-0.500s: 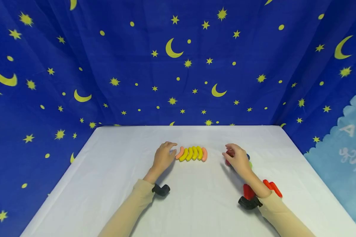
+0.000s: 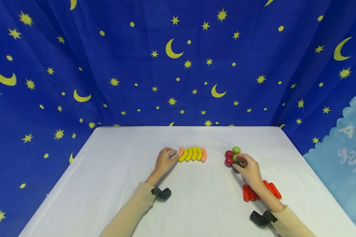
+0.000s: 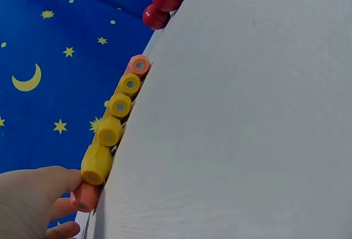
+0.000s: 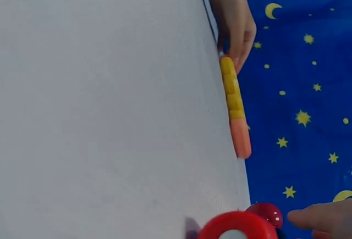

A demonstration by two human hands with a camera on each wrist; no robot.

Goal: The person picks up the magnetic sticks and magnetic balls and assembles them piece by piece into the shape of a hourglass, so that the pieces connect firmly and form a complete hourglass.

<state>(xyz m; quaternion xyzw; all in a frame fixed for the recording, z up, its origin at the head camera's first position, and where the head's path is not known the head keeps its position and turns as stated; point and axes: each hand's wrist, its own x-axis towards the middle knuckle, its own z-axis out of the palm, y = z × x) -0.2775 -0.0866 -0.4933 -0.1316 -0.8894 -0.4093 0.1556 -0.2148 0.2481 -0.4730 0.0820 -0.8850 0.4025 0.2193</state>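
Observation:
A row of curved yellow magnetic rods lies on the white table, with a pink curved rod at its right end and another pink rod at its left end. My left hand is at that left end, its thumb touching close to where pink meets yellow. Over at the right, my right hand reaches round a cluster of balls, thumb and fingers spread. Two red balls and a green ball show beside it. A dark blue ball sits by the thumb, partly covered.
Several straight red rods lie under and beside my right forearm. A red rod's round end looms close in the right wrist view. Behind the white table hangs a blue cloth with yellow moons and stars.
My right hand has moved nearer and slightly right, uncovering the red and green balls; the blue ball now sits nearer. My left hand has closed in on the row's left end.

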